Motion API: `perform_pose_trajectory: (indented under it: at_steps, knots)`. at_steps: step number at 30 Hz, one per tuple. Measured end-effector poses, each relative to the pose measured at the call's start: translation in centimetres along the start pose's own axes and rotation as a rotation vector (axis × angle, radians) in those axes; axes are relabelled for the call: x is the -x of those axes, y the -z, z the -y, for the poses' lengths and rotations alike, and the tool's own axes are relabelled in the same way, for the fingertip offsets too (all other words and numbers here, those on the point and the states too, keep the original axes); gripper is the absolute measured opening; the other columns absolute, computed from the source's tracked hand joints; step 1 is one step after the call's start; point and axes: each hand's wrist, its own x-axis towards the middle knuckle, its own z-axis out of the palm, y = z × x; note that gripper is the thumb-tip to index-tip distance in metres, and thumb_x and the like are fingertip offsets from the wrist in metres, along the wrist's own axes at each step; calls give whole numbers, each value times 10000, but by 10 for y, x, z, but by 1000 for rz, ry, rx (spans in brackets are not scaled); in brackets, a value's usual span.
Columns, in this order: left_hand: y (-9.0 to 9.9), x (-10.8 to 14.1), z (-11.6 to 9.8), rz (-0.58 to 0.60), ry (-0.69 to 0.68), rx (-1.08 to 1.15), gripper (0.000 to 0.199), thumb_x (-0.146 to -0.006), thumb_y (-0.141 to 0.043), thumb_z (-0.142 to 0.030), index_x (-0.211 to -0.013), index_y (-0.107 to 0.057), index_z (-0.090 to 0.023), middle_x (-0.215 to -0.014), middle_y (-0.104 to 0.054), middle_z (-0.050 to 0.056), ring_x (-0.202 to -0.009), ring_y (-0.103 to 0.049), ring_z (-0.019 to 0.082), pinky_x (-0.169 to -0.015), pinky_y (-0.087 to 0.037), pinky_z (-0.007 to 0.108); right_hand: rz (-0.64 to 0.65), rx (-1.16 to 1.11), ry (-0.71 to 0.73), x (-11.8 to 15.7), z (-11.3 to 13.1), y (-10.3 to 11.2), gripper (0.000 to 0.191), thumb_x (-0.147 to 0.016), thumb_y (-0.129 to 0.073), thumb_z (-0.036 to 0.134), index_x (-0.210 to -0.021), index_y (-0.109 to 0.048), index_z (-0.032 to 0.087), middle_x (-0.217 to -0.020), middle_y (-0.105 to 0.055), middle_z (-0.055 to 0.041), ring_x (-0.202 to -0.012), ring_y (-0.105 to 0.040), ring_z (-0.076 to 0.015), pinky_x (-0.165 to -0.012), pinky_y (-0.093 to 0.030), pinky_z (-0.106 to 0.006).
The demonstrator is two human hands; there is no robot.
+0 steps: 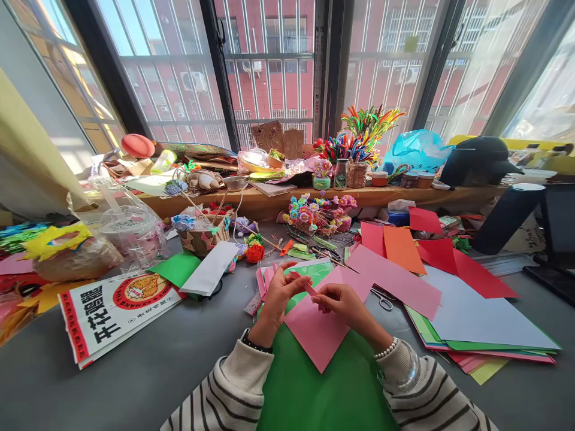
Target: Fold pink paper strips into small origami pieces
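Both of my hands meet in the middle of the view, over a pink sheet of paper [321,344]. A narrow strip of pink paper [309,289] is pinched between them. My left hand [284,293] closes its fingertips on the strip's upper left end. On the other end, my right hand [339,304] has thumb and fingers pressed together. Beneath the pink sheet is a large green sheet [314,398]. Small silver scissors [384,301] lie just right of my right hand, partly under a second pink sheet [395,281].
Stacked coloured paper [489,323] spreads to the right, below red sheets [478,272] and an orange sheet [403,248]. A printed paper bag [121,311] and a folded white paper [209,269] lie left. Farther back are a basket [202,242], small craft flowers [309,215] and a cluttered windowsill [179,206].
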Motion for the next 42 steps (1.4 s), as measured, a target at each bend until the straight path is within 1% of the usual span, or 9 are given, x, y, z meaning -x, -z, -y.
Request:
perform_pose_trajectory:
  at_steps: [6,11,18,24,28,31,34,38,42]
  knots:
    - [6,-5,0,-40,23,51,501,-546,-693,-162,-957,-406,-166,-575,-572,-50,-675,-609,148,-675,-462,262,20,19,-27,0,2,3,272,-694,-533,392,-591,-528,140,-463,-491,31,-429,-468,-82,-431,-382,-197]
    - [10,-8,2,-64,-24,20,496,-545,-696,-185,-940,-397,-165,-592,-577,-41,-688,-609,155,-705,-457,292,7,-2,1,-1,-4,5,253,-694,-534,386,-646,-553,138,-540,-540,7,-487,-515,-98,-494,-432,-221]
    - [4,-3,6,154,-20,-222,603,-529,-703,-183,-1031,-369,-160,-628,-626,-9,-640,-601,156,-655,-444,288,-54,38,25,-1,-5,8,288,-686,-528,422,-695,-582,139,-577,-563,-6,-526,-535,-112,-521,-445,-229]
    - [6,-5,0,-1,-38,-87,523,-523,-704,-185,-952,-405,-159,-590,-604,-33,-611,-589,129,-635,-447,256,-79,-20,5,-1,-2,11,292,-677,-538,426,-673,-576,137,-550,-546,5,-495,-512,-99,-498,-433,-221]
    - [18,-9,-10,-170,-179,49,555,-525,-700,-185,-991,-397,-170,-613,-588,-47,-607,-580,100,-663,-448,237,-103,-98,7,-1,-2,13,263,-678,-548,400,-646,-566,139,-552,-543,5,-503,-508,-97,-513,-434,-226]
    - [28,-12,-18,-322,-354,-31,608,-550,-684,-210,-1067,-365,-190,-685,-583,-35,-628,-577,95,-660,-449,232,-226,-137,31,-2,-5,15,264,-670,-559,400,-661,-574,137,-555,-548,-2,-506,-507,-102,-508,-431,-231]
    - [37,-13,-21,-447,-502,-196,624,-569,-671,-212,-1102,-347,-212,-758,-572,-14,-691,-571,95,-691,-441,223,-488,-192,68,-2,-8,20,252,-673,-561,394,-691,-577,143,-585,-551,-4,-533,-502,-101,-531,-430,-228]
    - [47,-15,-21,-506,-478,-298,580,-607,-637,-279,-1105,-344,-224,-740,-549,-10,-668,-566,108,-619,-449,218,-825,-264,81,-1,-7,27,265,-717,-484,414,-714,-562,161,-658,-542,-10,-597,-503,-105,-561,-430,-222]
    - [57,-20,-19,-570,-424,-317,536,-641,-596,-328,-1092,-335,-201,-722,-552,6,-698,-572,132,-625,-445,239,-970,-191,84,-2,-8,34,281,-741,-403,419,-775,-531,170,-816,-560,-44,-754,-522,-143,-633,-429,-250]
